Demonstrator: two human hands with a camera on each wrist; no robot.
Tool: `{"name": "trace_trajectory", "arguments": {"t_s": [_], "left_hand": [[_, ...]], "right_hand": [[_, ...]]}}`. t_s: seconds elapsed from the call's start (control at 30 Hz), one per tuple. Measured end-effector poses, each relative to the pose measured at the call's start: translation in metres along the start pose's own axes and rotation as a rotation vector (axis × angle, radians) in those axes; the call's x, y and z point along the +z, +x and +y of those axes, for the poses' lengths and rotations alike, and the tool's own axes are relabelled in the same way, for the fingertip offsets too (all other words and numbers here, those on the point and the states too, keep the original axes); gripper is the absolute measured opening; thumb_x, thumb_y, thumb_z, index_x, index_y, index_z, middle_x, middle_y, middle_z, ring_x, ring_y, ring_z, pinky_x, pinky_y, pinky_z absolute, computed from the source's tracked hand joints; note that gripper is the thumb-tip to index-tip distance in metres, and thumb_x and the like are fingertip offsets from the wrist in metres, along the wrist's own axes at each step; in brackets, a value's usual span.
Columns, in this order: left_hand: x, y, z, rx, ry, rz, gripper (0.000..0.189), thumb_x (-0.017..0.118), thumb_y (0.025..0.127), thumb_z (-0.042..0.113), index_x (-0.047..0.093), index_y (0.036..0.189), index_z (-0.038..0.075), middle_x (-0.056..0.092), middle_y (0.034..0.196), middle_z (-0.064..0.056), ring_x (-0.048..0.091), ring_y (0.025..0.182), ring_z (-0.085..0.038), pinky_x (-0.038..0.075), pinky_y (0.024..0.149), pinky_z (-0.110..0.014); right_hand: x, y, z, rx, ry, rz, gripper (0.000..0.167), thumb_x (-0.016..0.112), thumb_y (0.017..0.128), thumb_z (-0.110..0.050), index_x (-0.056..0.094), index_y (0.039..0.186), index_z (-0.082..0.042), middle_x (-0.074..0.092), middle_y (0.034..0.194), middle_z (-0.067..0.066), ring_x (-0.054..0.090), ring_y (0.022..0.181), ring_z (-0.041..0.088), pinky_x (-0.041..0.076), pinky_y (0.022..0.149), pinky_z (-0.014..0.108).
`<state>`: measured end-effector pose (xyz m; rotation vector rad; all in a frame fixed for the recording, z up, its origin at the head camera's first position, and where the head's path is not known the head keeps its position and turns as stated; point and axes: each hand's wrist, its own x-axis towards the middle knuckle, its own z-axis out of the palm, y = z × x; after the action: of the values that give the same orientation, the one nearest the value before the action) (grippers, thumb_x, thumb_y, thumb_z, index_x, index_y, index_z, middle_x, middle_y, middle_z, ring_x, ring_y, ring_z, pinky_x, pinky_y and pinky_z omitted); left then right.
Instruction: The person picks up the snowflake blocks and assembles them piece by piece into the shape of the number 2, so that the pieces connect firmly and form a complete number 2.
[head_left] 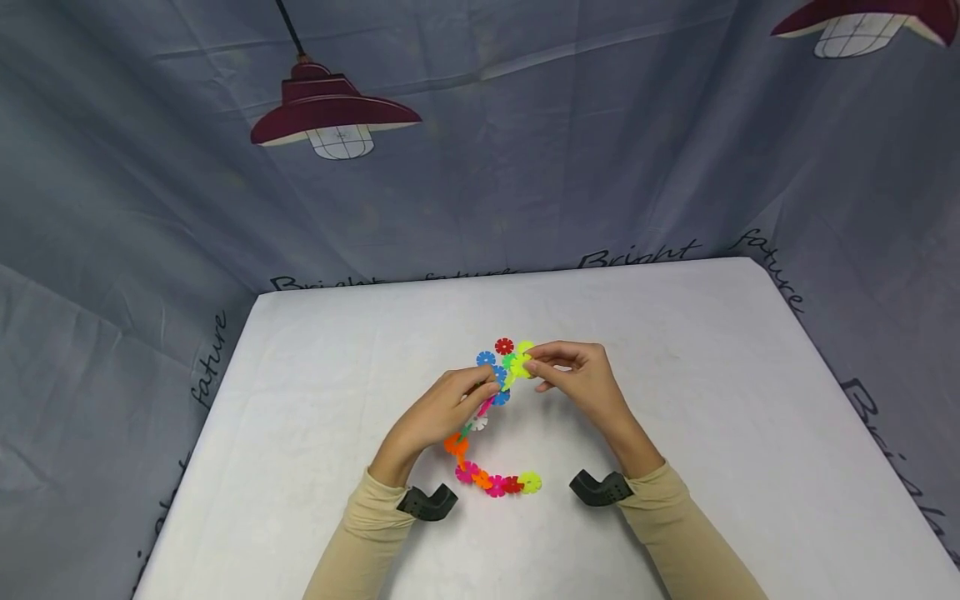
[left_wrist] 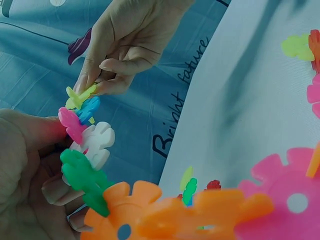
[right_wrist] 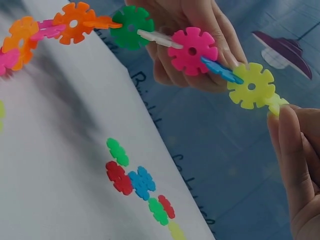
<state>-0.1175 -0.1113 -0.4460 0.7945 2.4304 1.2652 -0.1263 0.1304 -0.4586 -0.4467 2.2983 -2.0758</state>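
A chain of flower-shaped plastic interlocking discs (right_wrist: 132, 27) curves between the hands, in orange, pink, green, white, blue and yellow. My left hand (head_left: 450, 408) grips it near the pink disc (left_wrist: 73, 125) and the white disc (left_wrist: 100, 145). At the chain's upper end, my right hand (head_left: 577, 379) pinches a yellow disc (right_wrist: 276, 103) between thumb and fingers. That disc joins another yellow disc (right_wrist: 251, 86), which is linked to a blue disc (right_wrist: 222, 70). The other end of the chain curls toward the person, ending in a yellow-green disc (head_left: 530, 482).
Several loose discs are on the white table (head_left: 337, 350) beyond the hands, among them a red one (head_left: 504, 346) and a blue one (head_left: 486, 358). Grey curtains (head_left: 525, 167) printed with lamps and writing surround the table. Each wrist carries a black mount (head_left: 600, 488).
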Motion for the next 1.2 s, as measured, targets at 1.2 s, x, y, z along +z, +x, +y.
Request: {"name": "trace_trajectory", "arguments": {"t_s": [1.2], "left_hand": [[0.001,-0.002,0.009,0.049,0.016,-0.003,0.026,0.052,0.109,0.028,0.051,0.085,0.016,0.04,0.071,0.004,0.044,0.067,-0.01,0.036,0.065,-0.023]], "right_hand": [[-0.024,0.002,-0.004,0.076,0.03,-0.164,0.021,0.077,0.091,-0.003,0.071,0.107,0.008,0.077,0.09,0.002,0.077,0.079,0.016,0.063,0.072,0.036]]}}
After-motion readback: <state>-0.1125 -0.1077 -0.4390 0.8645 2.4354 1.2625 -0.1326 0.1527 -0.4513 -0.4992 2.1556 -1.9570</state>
